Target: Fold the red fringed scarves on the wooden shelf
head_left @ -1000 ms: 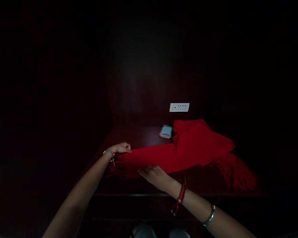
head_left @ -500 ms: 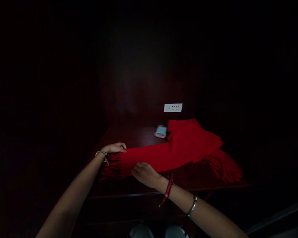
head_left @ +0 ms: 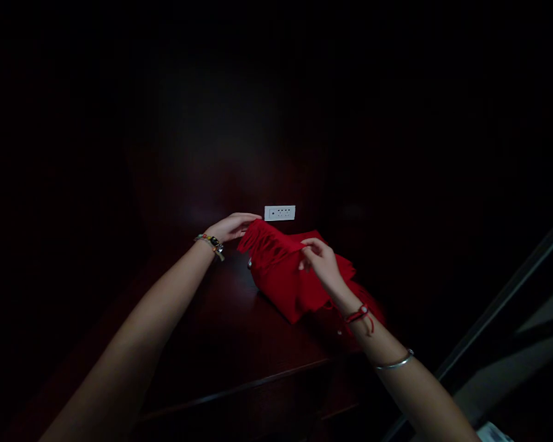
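Observation:
A red fringed scarf (head_left: 276, 276) lies partly folded on the dark wooden table (head_left: 212, 344), with one fringed end lifted between my hands. My left hand (head_left: 233, 227) pinches the far corner of that end, fingers pointing right near the wall. My right hand (head_left: 320, 261) grips the other corner of the same end, closer to me and to the right. Loose tassels hang from the raised edge over the scarf's body. More folds and another fringe spread to the right, partly covered by my right hand and forearm.
A white wall socket (head_left: 280, 213) sits on the dark panel just behind the scarf. The table's front edge (head_left: 239, 388) runs across below. Pale light shows past a slanting dark edge at lower right. Much of the surroundings is too dark to make out.
Both hands have lifted the scarf's left fringed end and carried it rightward over the rest. The phone-like object by the wall is now almost hidden. My view has turned somewhat right.

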Demonstrator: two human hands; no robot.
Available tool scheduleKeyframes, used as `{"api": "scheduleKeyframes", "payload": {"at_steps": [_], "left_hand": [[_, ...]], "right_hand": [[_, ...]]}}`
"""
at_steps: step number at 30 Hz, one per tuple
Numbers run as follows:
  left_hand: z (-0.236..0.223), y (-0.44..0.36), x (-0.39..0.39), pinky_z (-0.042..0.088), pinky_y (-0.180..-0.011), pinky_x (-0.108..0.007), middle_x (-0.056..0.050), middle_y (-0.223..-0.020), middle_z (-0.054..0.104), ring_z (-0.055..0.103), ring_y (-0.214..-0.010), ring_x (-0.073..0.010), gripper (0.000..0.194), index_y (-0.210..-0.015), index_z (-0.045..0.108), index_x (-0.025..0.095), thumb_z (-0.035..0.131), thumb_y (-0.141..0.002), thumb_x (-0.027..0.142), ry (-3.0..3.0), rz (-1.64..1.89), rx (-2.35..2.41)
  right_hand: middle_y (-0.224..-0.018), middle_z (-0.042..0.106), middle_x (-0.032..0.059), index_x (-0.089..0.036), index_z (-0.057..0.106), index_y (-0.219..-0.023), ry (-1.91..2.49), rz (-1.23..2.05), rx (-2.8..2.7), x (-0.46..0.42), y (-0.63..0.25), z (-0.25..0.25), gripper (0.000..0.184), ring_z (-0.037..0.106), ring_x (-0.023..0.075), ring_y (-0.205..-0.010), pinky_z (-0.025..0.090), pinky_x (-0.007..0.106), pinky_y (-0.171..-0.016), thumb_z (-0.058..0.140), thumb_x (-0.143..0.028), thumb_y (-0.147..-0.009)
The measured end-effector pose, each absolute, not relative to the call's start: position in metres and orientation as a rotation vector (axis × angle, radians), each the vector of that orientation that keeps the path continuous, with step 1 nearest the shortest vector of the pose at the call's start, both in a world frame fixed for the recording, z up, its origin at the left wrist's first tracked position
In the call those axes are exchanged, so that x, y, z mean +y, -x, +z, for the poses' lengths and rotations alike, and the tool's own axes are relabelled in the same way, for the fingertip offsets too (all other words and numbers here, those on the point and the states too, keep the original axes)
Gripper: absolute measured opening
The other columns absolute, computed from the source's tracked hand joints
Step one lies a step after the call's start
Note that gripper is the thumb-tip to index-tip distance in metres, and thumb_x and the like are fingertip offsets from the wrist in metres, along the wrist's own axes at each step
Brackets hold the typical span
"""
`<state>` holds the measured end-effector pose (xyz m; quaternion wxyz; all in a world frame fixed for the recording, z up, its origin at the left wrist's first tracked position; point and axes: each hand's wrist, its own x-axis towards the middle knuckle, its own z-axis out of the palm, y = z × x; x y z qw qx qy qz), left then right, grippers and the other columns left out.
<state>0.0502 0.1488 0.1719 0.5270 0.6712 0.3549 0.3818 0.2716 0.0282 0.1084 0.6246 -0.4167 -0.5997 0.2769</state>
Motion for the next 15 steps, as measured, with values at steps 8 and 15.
{"api": "scheduleKeyframes", "payload": {"at_steps": [8,15], "left_hand": [[0.132,-0.219,0.194,0.034,-0.093,-0.037,-0.011,-0.135,0.034,0.04,-0.117,-0.0195,0.045,-0.124,0.037,0.019,0.033,-0.086,0.041,-1.823,0.77,0.878],[0.065,-0.199,0.187,0.026,-0.1,-0.03,-0.009,-0.134,0.037,0.034,-0.121,-0.0193,0.045,-0.125,0.036,0.016,0.034,-0.085,0.036,-2.006,0.99,1.025]], "right_hand": [[-0.065,0.053,-0.0013,-0.018,0.043,-0.078,1.365,0.735,-0.878,0.073,-0.393,0.084,0.006,0.06,0.0114,-0.05,0.05,0.023,-0.045,0.047,-0.018,-0.073],[-0.11,0.052,0.0134,-0.016,0.045,-0.113,1.788,0.243,-1.387,0.067,-0.399,0.052,0.042,0.056,0.0218,-0.094,0.049,0.033,-0.076,0.048,-0.024,-0.072]]}}
